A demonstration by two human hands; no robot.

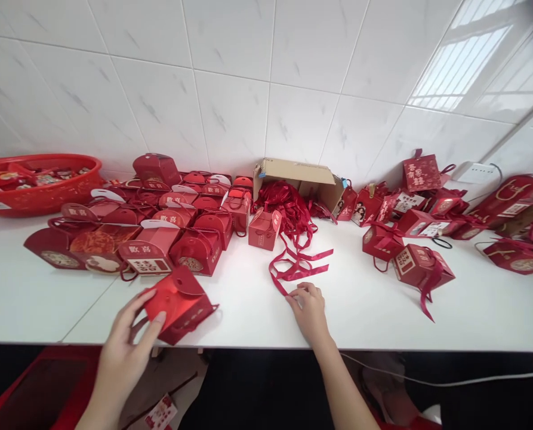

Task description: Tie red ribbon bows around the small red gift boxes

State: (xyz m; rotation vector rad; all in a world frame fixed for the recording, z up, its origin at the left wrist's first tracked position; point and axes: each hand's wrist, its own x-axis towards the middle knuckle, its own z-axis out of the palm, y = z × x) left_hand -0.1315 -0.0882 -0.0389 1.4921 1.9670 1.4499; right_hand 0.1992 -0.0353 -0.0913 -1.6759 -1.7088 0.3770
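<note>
My left hand (134, 334) is closed around a small red gift box (179, 304), thumb on one side and fingers on the other, tilted near the front edge of the table. My right hand (308, 307) pinches a strand of dark red ribbon (288, 272) lying on the white table. That strand leads back to a tangled pile of ribbon (282, 203) spilling out of an open cardboard box (295, 171). Beside the pile stands a single small red box (265, 229). Rows of red gift boxes (147, 251) fill the table beyond my left hand.
A red plastic basin (46, 185) with wrapped pieces inside stands at the far left. On the right are ribboned boxes (422, 266), more red boxes (517, 194) and a white power strip (474, 172). A tiled wall (230, 107) bounds the back; a white cable (449, 382) hangs below the front edge.
</note>
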